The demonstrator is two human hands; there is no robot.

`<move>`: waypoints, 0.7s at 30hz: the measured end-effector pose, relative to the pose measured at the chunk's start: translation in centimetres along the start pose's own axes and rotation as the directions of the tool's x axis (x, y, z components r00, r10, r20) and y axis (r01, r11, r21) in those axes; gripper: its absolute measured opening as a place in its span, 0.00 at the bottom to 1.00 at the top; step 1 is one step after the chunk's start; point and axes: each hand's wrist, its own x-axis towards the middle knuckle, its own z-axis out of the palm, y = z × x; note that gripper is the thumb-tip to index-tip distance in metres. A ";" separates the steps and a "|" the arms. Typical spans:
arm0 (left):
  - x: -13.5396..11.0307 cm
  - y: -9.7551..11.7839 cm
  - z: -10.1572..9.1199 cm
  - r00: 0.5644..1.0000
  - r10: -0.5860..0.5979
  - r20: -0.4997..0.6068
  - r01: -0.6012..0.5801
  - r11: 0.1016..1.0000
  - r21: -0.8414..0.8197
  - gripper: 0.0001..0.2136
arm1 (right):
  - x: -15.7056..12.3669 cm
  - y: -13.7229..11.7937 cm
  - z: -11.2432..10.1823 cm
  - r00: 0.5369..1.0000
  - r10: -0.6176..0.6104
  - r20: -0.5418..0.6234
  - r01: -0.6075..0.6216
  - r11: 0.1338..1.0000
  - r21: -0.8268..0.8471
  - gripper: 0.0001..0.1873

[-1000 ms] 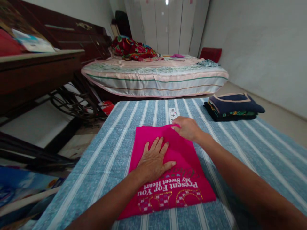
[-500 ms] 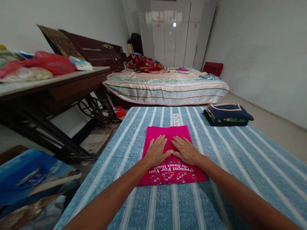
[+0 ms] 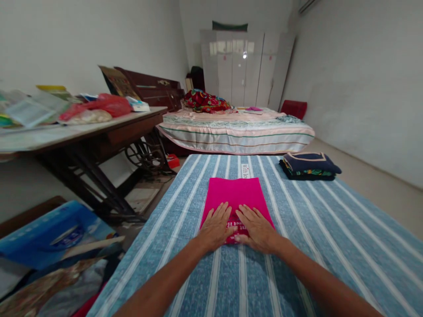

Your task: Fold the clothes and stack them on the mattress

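Observation:
A folded bright pink shirt (image 3: 235, 193) with white lettering lies on a blue striped cloth (image 3: 297, 246) spread in front of me. My left hand (image 3: 215, 225) rests flat on the shirt's near left edge, fingers stretched out. My right hand (image 3: 256, 227) lies flat beside it on the near right edge, fingers also spread. Both hands cover most of the lettering. Neither hand holds anything.
A stack of folded dark clothes (image 3: 309, 165) sits at the far right of the cloth. A wooden table (image 3: 99, 132) with bags and papers stands to the left. A low bed (image 3: 236, 130) lies beyond, white wardrobes (image 3: 244, 68) behind it. Blue packaging (image 3: 53, 231) lies at lower left.
My right hand came back from the shirt's far edge and lies beside the left. Both hands slid toward me to the shirt's near edge. The camera tilted up.

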 end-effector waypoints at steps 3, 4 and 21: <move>-1.2 0.5 -0.1 0.999 0.037 -0.015 -0.037 0.999 -0.025 0.30 | -1.3 -1.1 0.4 1.000 -0.020 0.012 0.020 1.000 0.010 0.46; -1.5 0.6 -0.1 0.999 0.048 -0.001 -0.047 0.998 -0.037 0.30 | -1.5 -1.3 0.5 1.000 -0.014 0.012 0.014 1.000 0.009 0.46; 4.4 0.9 -4.4 0.961 0.269 -0.060 -0.267 0.858 -0.439 0.24 | -1.2 -2.6 2.8 0.990 -0.029 -0.141 -0.017 0.950 -0.313 0.26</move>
